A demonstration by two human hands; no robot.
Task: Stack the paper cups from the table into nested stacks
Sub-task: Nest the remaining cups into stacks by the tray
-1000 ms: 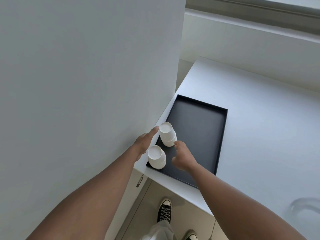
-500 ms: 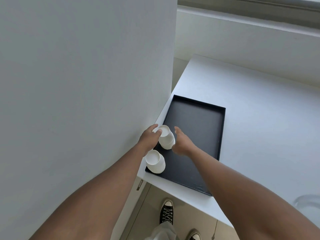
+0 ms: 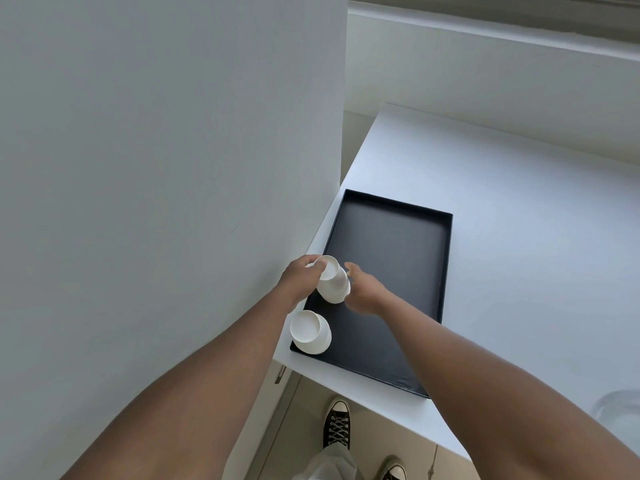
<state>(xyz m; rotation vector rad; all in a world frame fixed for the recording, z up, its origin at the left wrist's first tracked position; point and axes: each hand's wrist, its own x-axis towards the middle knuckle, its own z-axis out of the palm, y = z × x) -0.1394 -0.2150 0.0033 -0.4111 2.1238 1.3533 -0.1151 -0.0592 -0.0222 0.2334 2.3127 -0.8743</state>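
Two stacks of white paper cups stand at the left end of a black tray (image 3: 398, 258) on a white table. My left hand (image 3: 301, 277) grips the rim of the far cup stack (image 3: 334, 282) from the left, fingers curled over its top edge. My right hand (image 3: 363, 289) lies against that stack's right side, fingers fairly straight. The near cup stack (image 3: 310, 330) stands alone by the tray's front left corner, touched by neither hand.
A tall white cabinet wall (image 3: 173, 168) rises directly left of the tray. The white tabletop (image 3: 536, 254) stretches to the right. A clear glass object (image 3: 620, 410) sits at the right edge. My shoes show on the floor below the table's edge.
My left hand has closed round the far stack's rim. My right hand moved up from the tray floor to the stack's right side. The view shifted slightly.
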